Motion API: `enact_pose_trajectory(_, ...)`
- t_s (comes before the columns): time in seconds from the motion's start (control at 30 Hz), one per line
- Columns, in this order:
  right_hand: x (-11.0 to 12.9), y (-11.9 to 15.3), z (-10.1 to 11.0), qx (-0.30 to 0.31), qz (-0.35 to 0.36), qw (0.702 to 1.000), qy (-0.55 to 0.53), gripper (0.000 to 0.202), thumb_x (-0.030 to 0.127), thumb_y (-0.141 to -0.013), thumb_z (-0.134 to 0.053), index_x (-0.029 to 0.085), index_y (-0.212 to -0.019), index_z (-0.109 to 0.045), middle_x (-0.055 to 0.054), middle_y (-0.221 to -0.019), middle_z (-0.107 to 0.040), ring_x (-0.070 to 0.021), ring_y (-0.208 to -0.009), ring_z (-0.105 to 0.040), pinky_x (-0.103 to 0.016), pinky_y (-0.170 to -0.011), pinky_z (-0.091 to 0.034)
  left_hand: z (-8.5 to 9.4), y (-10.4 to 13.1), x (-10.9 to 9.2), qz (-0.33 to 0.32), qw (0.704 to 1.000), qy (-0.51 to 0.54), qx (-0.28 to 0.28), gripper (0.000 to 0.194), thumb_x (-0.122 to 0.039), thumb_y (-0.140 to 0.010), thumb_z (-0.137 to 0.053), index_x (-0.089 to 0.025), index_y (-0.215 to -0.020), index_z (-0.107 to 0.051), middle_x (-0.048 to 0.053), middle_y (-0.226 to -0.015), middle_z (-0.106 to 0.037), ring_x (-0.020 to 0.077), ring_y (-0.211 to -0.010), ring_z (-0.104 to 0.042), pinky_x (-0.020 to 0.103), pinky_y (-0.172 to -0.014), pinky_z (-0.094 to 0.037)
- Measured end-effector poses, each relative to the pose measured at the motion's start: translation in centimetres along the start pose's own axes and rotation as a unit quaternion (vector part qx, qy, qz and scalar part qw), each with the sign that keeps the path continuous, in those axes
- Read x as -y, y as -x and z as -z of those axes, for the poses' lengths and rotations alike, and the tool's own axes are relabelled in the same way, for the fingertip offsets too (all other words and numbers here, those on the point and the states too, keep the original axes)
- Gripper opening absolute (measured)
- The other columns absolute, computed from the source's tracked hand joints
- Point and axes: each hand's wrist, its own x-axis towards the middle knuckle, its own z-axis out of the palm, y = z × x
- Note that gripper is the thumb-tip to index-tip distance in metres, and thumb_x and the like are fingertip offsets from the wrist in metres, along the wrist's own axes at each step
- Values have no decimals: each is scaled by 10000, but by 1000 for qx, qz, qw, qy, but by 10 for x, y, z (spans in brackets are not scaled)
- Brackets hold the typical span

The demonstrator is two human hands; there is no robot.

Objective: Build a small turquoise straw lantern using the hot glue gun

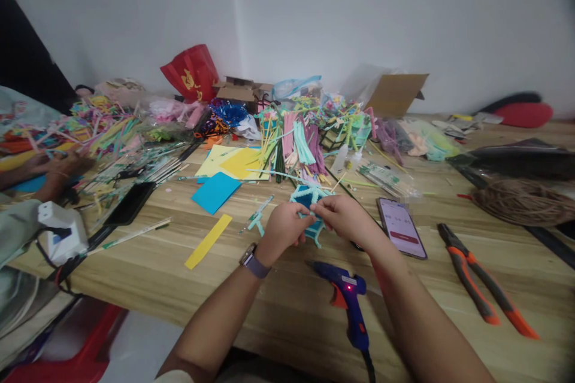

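Note:
A small mint-green craft piece (pixel 320 238), seemingly built from pipe cleaners with dark blue panels, stands between my hands. My left hand (pixel 285 227) is closed on its near left side, thumb and fingers pinched. Opposite it, my right hand (pixel 344 218) pinches at the piece's near edge, its fingertips almost meeting the left ones. What lies right between the fingertips is too small to make out. Below the hands rests a blue glue gun (pixel 345 287) with a red light lit. A mint-green pipe-cleaner scrap (pixel 256 223) lies left of my left hand.
A phone (pixel 402 227) and orange-handled pliers (pixel 483 281) lie to the right, near coiled brown cord (pixel 525 200). Blue card (pixel 216 192) and a yellow strip (pixel 208 242) lie left. Pipe-cleaner bundles (pixel 299 140) are heaped behind. Another person's hand (pixel 63 167) works far left.

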Motion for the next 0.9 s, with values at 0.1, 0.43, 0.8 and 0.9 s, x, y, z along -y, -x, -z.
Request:
enact_pose_trajectory(0.1, -1, 1, 2, 4, 0, 1000, 5, 421, 423, -874, -431, 199, -521, -489, 18, -431, -489, -112, -433, -434, -253, -515, -279, 0, -1, 2, -2, 1000, -6, -2, 208, -330, -802, -562, -147, -828, -659, -59, -388, -497, 83, -311, -422, 168, -349, -279)
enact_pose_trajectory(0.43, -3, 3, 4, 12, -1, 1000, -9, 361, 444, -850, -462, 181, -665, -626, 18, -475, -543, -115, -431, -449, -245, -487, -286, 0, -1, 0, 13, 1000, -7, -4, 233, -337, -815, -559, -137, -879, -659, -67, -396, -494, 74, -317, -426, 160, -352, -278)
enact_pose_trajectory(0.8, -9, 3, 9, 11, -21, 998, -54, 326, 441, -834, -468, 185, -699, -619, 28, -484, -543, -111, -372, -454, -243, -449, -320, 0, -2, 5, 7, 1000, -2, -8, 277, -364, -805, -574, -133, -928, -667, -60, -414, -509, 76, -330, -435, 161, -367, -293)
enact_pose_trajectory(0.9, -6, 3, 7, 1, -19, 999, -40, 326, 447, -829, -478, 186, -707, -632, 29, -472, -540, -115, -387, -456, -243, -455, -307, 0, -1, 2, 7, 1000, -6, -5, 268, -352, -811, -562, -131, -914, -671, -58, -411, -504, 79, -329, -433, 164, -365, -290)
